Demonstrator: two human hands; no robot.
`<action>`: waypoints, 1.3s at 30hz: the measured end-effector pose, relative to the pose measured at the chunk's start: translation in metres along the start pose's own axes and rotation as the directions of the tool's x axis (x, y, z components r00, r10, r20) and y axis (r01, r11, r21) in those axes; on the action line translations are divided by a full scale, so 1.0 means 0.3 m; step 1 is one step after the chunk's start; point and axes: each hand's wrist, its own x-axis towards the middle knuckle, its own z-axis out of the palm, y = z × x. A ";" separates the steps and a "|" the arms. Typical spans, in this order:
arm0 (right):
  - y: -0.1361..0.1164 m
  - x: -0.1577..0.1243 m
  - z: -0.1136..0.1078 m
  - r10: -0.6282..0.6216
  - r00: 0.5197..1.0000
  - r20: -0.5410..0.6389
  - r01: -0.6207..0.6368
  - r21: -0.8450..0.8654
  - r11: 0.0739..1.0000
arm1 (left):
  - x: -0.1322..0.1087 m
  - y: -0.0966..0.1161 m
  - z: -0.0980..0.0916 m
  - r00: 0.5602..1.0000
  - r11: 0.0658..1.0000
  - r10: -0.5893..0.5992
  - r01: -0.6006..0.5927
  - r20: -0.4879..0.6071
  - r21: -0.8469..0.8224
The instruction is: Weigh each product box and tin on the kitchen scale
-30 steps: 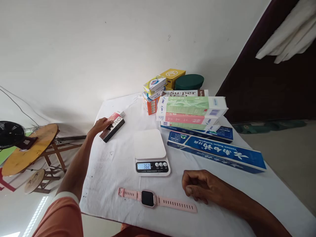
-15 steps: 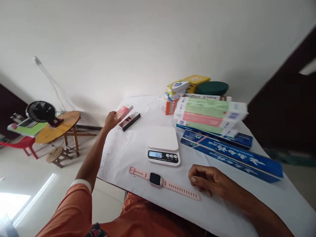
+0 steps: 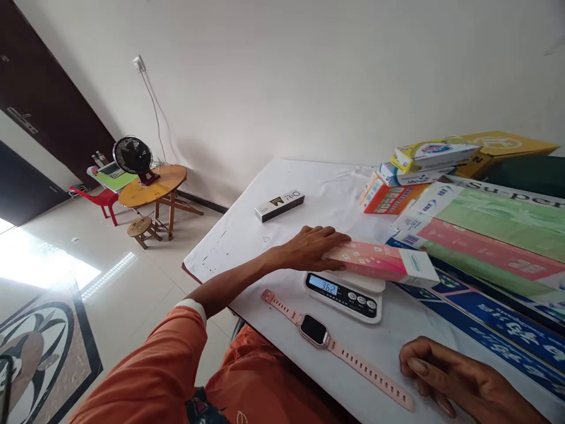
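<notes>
My left hand (image 3: 315,247) grips one end of a long pink carton (image 3: 375,259) with white ends. The carton lies across the white digital scale (image 3: 339,297), over its platform, and the display reads 362. I cannot tell whether it rests fully on the platform. A pink-strapped smartwatch (image 3: 314,330) is laid out flat in front of the scale. My right hand (image 3: 454,377) rests near the strap's right end, fingers loosely curled; whether anything is inside them is hidden. Beyond my left arm sits a small black-and-white box (image 3: 280,205).
Long blue toothpaste-style boxes (image 3: 498,318), a green-and-pink carton (image 3: 507,235), an orange box (image 3: 391,199) and a yellow box (image 3: 507,147) crowd the table's right side. Away to the left stand a round wooden table (image 3: 154,182) with a black fan (image 3: 132,156) and a red chair (image 3: 99,200).
My left hand has brought the pink carton from the table's far left over to the scale. The camera has turned left. My right hand stays by the watch strap.
</notes>
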 end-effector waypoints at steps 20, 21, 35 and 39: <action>-0.162 -0.056 0.007 -0.240 0.969 -0.062 0.248 0.280 0.928 | -0.058 -0.064 0.017 0.778 0.996 -0.076 0.032 -0.624 -0.081; -0.157 -0.053 0.005 -0.251 0.966 -0.064 0.258 0.286 0.923 | -0.054 -0.054 0.016 0.803 0.998 -0.060 0.026 -0.593 -0.065; -0.140 -0.051 -0.010 -0.304 0.950 -0.067 0.310 0.279 0.909 | 0.037 0.043 -0.113 0.964 0.998 0.049 -0.035 -0.260 0.057; -0.138 -0.052 -0.009 -0.300 0.952 -0.067 0.306 0.283 0.909 | 0.154 0.142 -0.142 0.952 0.974 0.222 -0.206 -0.212 0.091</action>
